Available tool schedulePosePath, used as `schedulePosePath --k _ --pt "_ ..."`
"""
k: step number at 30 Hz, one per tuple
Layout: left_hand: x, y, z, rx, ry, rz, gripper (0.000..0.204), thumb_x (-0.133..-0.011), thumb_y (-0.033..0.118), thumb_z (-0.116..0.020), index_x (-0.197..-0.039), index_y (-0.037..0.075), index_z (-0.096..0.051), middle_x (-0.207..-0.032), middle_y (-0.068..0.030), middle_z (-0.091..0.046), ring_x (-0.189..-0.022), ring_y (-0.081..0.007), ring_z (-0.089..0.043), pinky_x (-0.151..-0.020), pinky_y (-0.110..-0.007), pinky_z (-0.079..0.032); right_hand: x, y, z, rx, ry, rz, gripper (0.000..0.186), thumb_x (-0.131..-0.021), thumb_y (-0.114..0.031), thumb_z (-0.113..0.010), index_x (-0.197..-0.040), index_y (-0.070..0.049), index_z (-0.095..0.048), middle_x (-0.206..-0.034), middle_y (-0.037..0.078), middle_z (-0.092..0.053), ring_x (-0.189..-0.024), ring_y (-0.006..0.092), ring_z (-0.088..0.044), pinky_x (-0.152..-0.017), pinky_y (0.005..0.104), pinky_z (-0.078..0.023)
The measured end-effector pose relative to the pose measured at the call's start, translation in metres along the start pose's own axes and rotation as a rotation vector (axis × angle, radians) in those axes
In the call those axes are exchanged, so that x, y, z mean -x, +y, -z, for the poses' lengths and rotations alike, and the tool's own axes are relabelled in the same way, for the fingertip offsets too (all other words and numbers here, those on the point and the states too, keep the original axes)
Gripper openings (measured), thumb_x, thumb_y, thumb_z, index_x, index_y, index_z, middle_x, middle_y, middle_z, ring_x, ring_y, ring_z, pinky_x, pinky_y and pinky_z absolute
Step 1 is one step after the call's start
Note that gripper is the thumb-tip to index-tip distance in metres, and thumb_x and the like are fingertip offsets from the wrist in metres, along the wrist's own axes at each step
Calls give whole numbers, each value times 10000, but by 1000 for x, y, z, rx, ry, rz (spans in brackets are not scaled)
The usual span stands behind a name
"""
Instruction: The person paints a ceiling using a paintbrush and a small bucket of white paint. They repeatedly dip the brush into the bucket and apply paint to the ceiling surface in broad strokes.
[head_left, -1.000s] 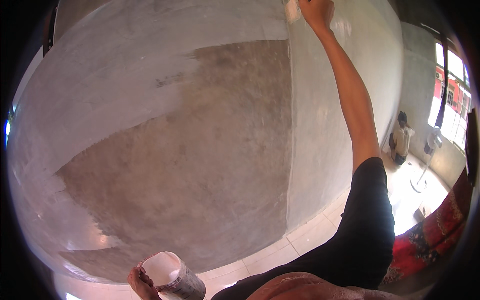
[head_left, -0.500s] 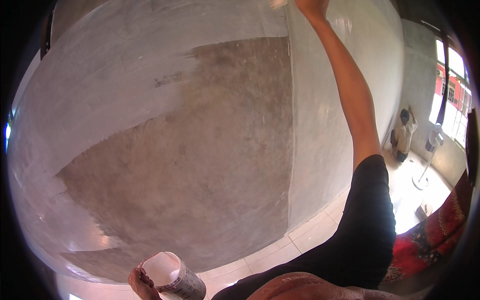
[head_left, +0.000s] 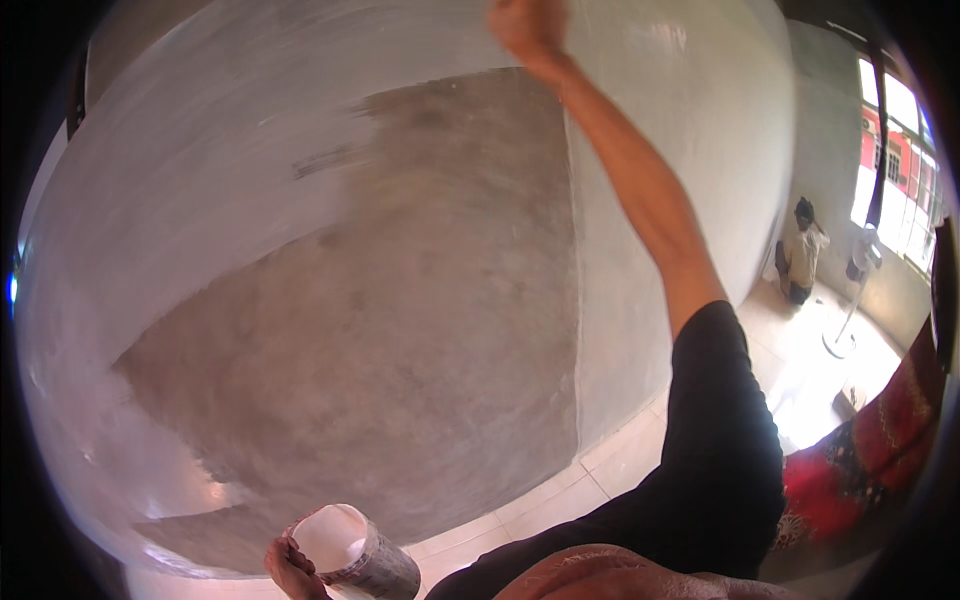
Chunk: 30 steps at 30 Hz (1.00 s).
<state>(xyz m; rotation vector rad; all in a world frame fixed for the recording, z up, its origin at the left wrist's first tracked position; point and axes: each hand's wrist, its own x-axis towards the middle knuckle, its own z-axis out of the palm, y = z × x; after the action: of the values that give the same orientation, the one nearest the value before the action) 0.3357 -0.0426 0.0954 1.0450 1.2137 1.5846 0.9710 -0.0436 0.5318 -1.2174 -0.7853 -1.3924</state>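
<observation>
My left hand (head_left: 292,572) grips the rim of a white printed pail (head_left: 385,570) at the bottom, which holds a white substance (head_left: 342,532). My right hand (head_left: 528,32), blurred at the top edge, is closed against or just off the wall; whatever is in its fingers is hidden. The wall in front has a pale grey layer (head_left: 200,220) across its upper and left parts, with streaky edges around a darker brownish patch (head_left: 420,300). A lighter wall section (head_left: 660,140) continues to the right of a vertical line.
At the far right a person (head_left: 803,255) crouches by the wall, near a standing fan (head_left: 862,250) and a barred window (head_left: 890,140). Red patterned cloth (head_left: 850,460) lies at my right. A tiled floor (head_left: 540,510) runs along the wall's foot.
My right hand and forearm have moved left across the top of the wall, and the pale tool seen in it earlier is out of sight. My left hand still holds the pail.
</observation>
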Motion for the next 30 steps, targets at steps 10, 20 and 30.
schedulePosePath --k 10,20,30 --pt "0 11 5 17 11 76 256 -872 255 -514 -653 131 -464 -458 74 -326 -364 -33 -238 -342 -223 -162 65 -173 12 -834 -192 76 162 -719 -166 -706 -716 -8 -673 -465 77 -561 -440 196 -571 -461 298 -435" --pt "6 14 8 111 -48 61 188 -861 223 -554 -718 101 -547 -496 87 -359 -381 -18 -260 -356 -214 -169 36 18 -5 -815 -86 -502 200 -726 -127 -717 -677 50 -638 -645 125 -646 -536 196 -644 -474 307 -516" --pt "-6 9 55 127 -143 105 255 -855 170 -536 -628 104 -442 -510 63 -340 -386 -16 -226 -351 -214 -144 95 5 111 -907 45 -597 186 -752 -93 -698 -843 53 -630 -714 110 -651 -592 221 -666 -541 309 -552"
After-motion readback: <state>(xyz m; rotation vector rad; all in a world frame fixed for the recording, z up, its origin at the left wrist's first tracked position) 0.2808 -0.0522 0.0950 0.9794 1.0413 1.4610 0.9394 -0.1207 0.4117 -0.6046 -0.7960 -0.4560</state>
